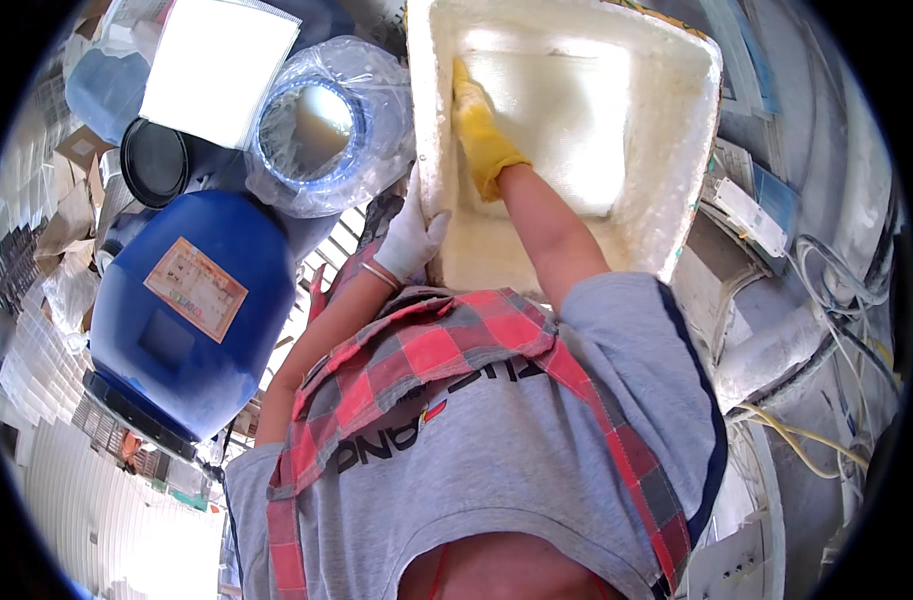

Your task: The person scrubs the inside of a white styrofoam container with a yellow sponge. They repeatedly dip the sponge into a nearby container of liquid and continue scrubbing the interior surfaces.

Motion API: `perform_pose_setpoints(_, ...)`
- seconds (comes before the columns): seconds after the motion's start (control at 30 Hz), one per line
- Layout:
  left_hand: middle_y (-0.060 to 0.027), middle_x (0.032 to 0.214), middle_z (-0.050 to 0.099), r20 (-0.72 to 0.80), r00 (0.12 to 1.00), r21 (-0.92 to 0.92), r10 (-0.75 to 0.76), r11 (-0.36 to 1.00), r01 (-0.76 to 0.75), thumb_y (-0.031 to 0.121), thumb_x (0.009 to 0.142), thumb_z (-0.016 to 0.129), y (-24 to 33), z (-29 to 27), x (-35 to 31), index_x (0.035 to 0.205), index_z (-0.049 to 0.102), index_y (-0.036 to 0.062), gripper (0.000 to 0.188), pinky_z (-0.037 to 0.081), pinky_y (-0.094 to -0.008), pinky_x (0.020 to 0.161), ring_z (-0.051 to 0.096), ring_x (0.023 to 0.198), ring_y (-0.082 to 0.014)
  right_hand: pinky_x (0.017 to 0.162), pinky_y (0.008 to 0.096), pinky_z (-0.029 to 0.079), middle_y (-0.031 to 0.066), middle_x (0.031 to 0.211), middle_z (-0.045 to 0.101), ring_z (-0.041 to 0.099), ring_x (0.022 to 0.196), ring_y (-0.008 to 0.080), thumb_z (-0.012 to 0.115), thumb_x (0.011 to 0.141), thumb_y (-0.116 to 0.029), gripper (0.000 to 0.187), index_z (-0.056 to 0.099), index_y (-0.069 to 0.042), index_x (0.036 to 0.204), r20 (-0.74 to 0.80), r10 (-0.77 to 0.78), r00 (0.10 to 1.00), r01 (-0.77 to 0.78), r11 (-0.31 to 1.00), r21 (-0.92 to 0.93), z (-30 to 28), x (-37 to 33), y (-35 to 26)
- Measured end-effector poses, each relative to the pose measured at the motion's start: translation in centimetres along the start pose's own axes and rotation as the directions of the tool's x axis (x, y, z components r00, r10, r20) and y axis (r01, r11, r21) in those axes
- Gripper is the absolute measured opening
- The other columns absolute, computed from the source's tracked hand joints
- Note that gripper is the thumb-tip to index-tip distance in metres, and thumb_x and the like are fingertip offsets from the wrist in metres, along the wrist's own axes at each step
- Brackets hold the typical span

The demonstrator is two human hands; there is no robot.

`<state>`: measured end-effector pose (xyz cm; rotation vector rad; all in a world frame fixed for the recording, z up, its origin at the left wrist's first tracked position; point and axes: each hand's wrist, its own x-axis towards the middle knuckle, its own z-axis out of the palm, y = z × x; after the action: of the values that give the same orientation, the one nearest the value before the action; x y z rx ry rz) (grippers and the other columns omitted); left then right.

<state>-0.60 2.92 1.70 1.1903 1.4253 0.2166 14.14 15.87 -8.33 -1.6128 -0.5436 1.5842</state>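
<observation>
A large square tub (676, 150) with thick, pale, rough walls stands in front of me. Its bottom looks wet and shines brightly, perhaps from shallow liquid. My left hand (411, 238), in a white glove, grips the tub's left wall near its front corner, with the thumb over the edge. Deep inside, my right hand (479, 128) wears a yellow rubber glove and lies along the inner left wall. Its fingers look stretched out toward the far left corner. I see no object in that glove, though its underside is hidden.
Left of the tub stand a blue drum (201, 320) with an orange label and a round container (311, 130) wrapped in clear plastic. A black-lidded container (154, 160) and a white panel (216, 70) are behind the drum. Cables and hoses (836, 280) hang at the right.
</observation>
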Motion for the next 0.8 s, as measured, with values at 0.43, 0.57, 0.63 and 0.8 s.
perform_pose_setpoints(0.43, -0.0337, 0.118, 0.057, -0.037, 0.988, -0.01, 0.153, 0.988, -0.153, 0.028, 0.087, 0.057, -1.1, 0.3, 0.2, 0.154, 0.003, 0.0094, 0.087, 0.049, -0.0436, 0.09, 0.061, 0.105, -0.0445, 0.098, 0.036, 0.043, 0.0127, 0.125, 0.061, 0.055, 0.116, 0.0279, 0.036, 0.099, -0.039, 0.047, 0.06, -0.009, 0.126, 0.213, 0.507, 0.835, -0.148, 0.58, -0.801, -6.1, -10.1, 6.1)
perform_pose_setpoints(0.57, -0.0336, 0.121, 0.056, -0.023, 0.996, -0.016, 0.091, 0.996, -0.092, 0.027, 0.087, 0.056, -0.7, 0.2, 0.2, 0.154, 0.003, 0.009, 0.086, 0.049, -0.0431, 0.091, 0.061, 0.106, -0.0446, 0.1, 0.0381, 0.042, 0.0124, 0.13, 0.059, 0.054, 0.121, 0.0298, 0.034, 0.099, -0.033, 0.044, 0.06, -0.011, 0.126, 0.218, 0.533, 0.817, -0.102, 0.507, -0.856, -5.7, -10.7, 7.6)
perform_pose_setpoints(0.63, -0.0339, 0.123, 0.055, -0.017, 0.997, 0.008, 0.074, 0.997, -0.074, 0.027, 0.088, 0.055, -0.2, 0.0, 0.0, 0.154, 0.003, 0.0089, 0.086, 0.048, -0.0426, 0.093, 0.06, 0.108, -0.0444, 0.1, 0.0379, 0.042, 0.0125, 0.131, 0.059, 0.054, 0.121, 0.0295, 0.036, 0.098, -0.033, 0.043, 0.06, -0.011, 0.126, 0.248, 0.574, 0.78, -0.079, 0.485, -0.871, -6.2, -9.7, 10.5)
perform_pose_setpoints(0.8, -0.0346, 0.124, 0.053, 0.004, 0.999, -0.051, 0.038, 0.998, -0.038, 0.024, 0.087, 0.057, 0.0, -0.1, -0.1, 0.154, 0.003, 0.0098, 0.087, 0.047, -0.0427, 0.095, 0.059, 0.111, -0.044, 0.098, 0.036, 0.044, 0.0116, 0.131, 0.06, 0.057, 0.118, 0.0286, 0.048, 0.093, -0.035, 0.042, 0.061, -0.01, 0.125, 0.38, 0.696, 0.61, -0.195, 0.596, -0.779, -9.7, -8.2, 13.7)
